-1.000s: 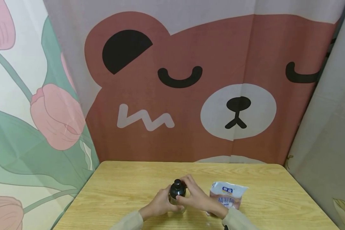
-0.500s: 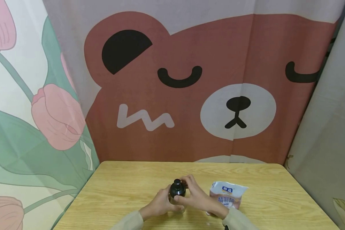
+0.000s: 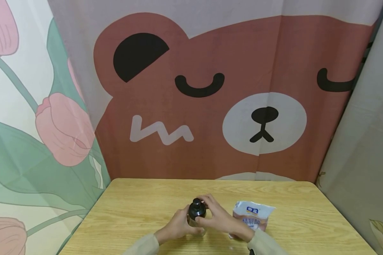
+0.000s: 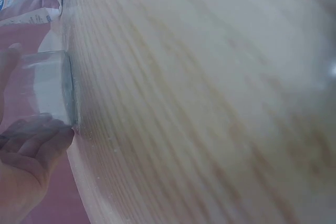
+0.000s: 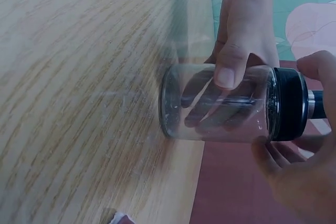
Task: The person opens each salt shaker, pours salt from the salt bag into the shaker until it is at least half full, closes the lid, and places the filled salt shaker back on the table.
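Note:
A clear glass bottle point(image 5: 220, 108) with a black lid point(image 3: 197, 212) stands upright on the table, between both hands in the head view. My left hand point(image 3: 178, 225) grips its glass body, with the thumb on the near side and the fingers seen through the glass in the right wrist view. My right hand point(image 3: 219, 218) holds the lid's rim between thumb and fingers. A small black knob point(image 3: 196, 201) tops the lid. The bottle's base point(image 4: 65, 87) meets the wood in the left wrist view. Little or nothing shows inside the glass.
A white and pinkish-brown bag of salt point(image 3: 253, 212) stands right of the bottle, partly behind the right forearm. The pale wooden table point(image 3: 140, 202) ends at a bear-print curtain point(image 3: 204, 120). A tulip-print curtain point(image 3: 64, 127) hangs at the left.
The right hand's fingers shift slightly on the black lid. The left hand, the bottle and the bag of salt keep their places.

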`<state>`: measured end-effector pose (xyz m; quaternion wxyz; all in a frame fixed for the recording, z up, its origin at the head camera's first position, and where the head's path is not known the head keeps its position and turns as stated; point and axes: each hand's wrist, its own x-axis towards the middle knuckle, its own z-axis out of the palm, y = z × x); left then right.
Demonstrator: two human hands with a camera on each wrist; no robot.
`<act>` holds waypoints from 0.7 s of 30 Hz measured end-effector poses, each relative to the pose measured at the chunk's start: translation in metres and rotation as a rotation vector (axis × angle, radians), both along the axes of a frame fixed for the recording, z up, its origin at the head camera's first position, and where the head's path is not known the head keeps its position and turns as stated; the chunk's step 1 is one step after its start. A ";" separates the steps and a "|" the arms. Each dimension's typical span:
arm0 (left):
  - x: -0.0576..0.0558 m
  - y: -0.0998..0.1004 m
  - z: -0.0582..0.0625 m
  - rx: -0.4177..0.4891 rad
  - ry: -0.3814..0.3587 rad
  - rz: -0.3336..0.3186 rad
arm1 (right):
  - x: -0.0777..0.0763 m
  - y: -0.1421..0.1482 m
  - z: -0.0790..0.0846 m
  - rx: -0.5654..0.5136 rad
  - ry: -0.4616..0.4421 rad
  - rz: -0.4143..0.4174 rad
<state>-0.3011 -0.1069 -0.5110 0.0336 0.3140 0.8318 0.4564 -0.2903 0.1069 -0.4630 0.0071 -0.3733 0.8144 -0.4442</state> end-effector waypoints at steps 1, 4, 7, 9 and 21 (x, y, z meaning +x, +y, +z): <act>0.000 0.000 0.000 0.003 0.001 -0.001 | 0.001 0.000 0.000 -0.003 -0.015 -0.011; 0.001 0.001 0.000 0.008 0.014 -0.005 | 0.002 -0.001 -0.001 -0.017 -0.023 -0.029; 0.001 0.001 0.000 0.009 0.014 -0.003 | 0.002 -0.001 -0.001 -0.023 0.002 -0.033; 0.001 0.001 0.000 0.007 0.013 -0.003 | 0.001 -0.002 -0.001 -0.022 0.026 -0.029; 0.000 0.001 0.000 -0.001 -0.010 0.004 | -0.002 -0.002 -0.001 0.011 0.041 -0.020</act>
